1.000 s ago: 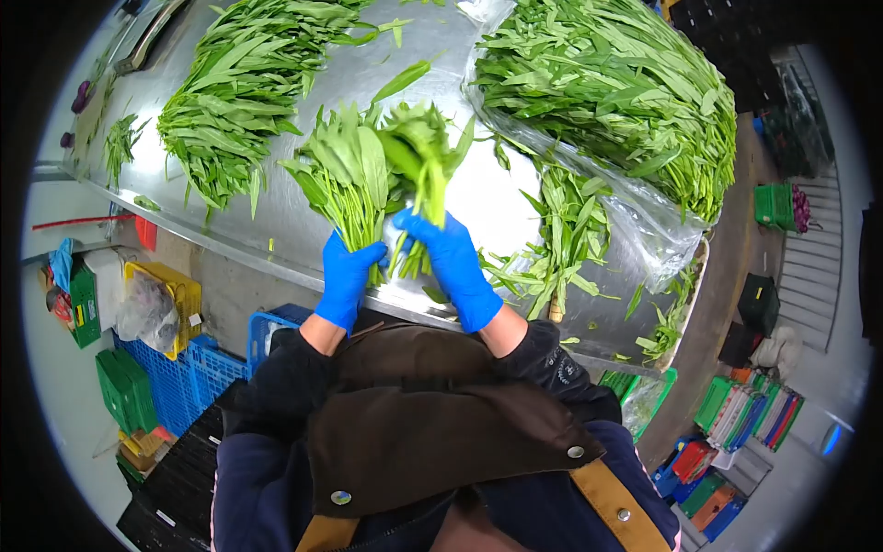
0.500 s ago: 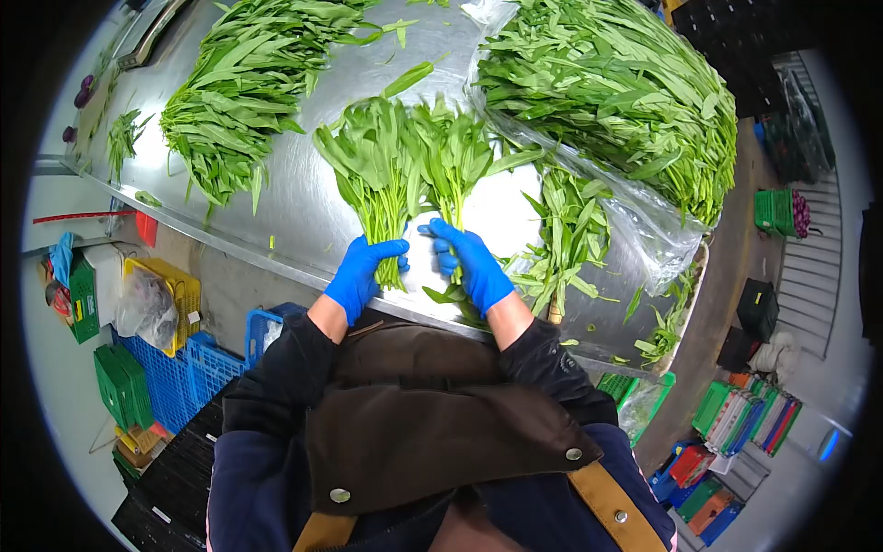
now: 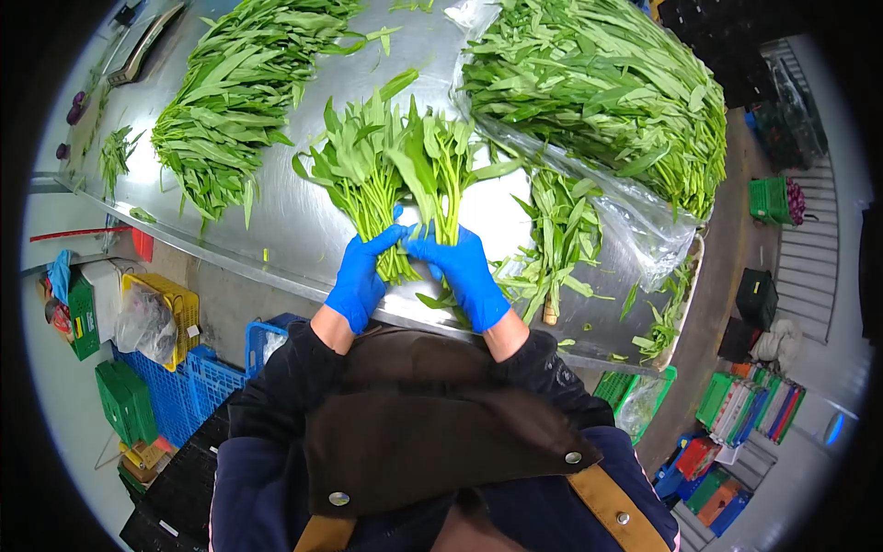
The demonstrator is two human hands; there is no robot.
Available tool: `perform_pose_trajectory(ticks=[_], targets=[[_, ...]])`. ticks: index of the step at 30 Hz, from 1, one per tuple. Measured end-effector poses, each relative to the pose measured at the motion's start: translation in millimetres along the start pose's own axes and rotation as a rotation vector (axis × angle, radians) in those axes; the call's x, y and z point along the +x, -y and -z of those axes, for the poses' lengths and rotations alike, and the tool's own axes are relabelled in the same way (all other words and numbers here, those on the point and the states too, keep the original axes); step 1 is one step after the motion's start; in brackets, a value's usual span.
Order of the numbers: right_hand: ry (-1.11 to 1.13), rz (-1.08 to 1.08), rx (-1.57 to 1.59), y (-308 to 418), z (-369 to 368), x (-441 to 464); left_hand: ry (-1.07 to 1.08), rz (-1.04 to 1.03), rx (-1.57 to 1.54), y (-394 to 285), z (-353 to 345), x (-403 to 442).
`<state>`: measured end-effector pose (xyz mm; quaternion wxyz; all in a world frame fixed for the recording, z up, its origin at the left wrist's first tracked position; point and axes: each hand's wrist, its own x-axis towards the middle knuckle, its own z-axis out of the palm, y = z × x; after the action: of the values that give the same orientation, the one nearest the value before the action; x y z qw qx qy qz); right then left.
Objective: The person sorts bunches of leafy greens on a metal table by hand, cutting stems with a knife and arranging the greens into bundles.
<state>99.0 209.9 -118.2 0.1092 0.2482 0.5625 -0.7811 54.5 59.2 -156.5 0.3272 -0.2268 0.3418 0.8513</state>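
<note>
My left hand [image 3: 362, 276], in a blue glove, is closed around the stems of a bunch of water spinach [image 3: 368, 184]. A smaller bunch of water spinach [image 3: 446, 175] is gripped in my right hand [image 3: 463, 274], gloved in blue too. The two hands meet at the stems, near the table's front edge, and the leaves point away from me. Some of the fingers are hidden behind the stems. Loose water spinach stalks [image 3: 557, 230] lie just right of my right hand on the steel table [image 3: 303, 221].
A big water spinach heap [image 3: 598, 101] on clear plastic [image 3: 648, 239] fills the table's right. Another pile [image 3: 230, 120] lies at left, with a scale [image 3: 143, 46] behind it. Crates, including a yellow one [image 3: 179, 313] and a blue one [image 3: 216, 377], stand on the floor at left.
My hands have come together, bringing the two bunches' stems close. My right hand now wraps its bunch, and the leaves have shifted and spread a little. The view has moved slightly.
</note>
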Motion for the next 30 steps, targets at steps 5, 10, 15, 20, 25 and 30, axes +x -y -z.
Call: perform_pose_trajectory(ticks=[5, 10, 15, 20, 25, 30], targets=[[-0.009, 0.063, -0.021, 27, 3, -17, 0.125, -0.038, -0.029, -9, -21, -3], [0.055, 0.02, -0.156, 66, 13, -46, 0.097, -0.166, -0.275, -44, -3, 17], [-0.152, 0.126, -0.566, 58, 62, -24, -0.045, -0.326, 0.297, -72, -32, -15], [-0.385, 0.363, -0.114, 98, 26, -42, -0.033, -0.415, 0.383, -66, -47, -38], [-0.044, -0.145, -0.215, 43, 51, 9, -0.026, -0.092, 0.295, -36, -5, -19], [-0.052, -0.07, -0.227, 23, 38, 5, -0.09, -0.004, 0.337, -10, 9, -18]])
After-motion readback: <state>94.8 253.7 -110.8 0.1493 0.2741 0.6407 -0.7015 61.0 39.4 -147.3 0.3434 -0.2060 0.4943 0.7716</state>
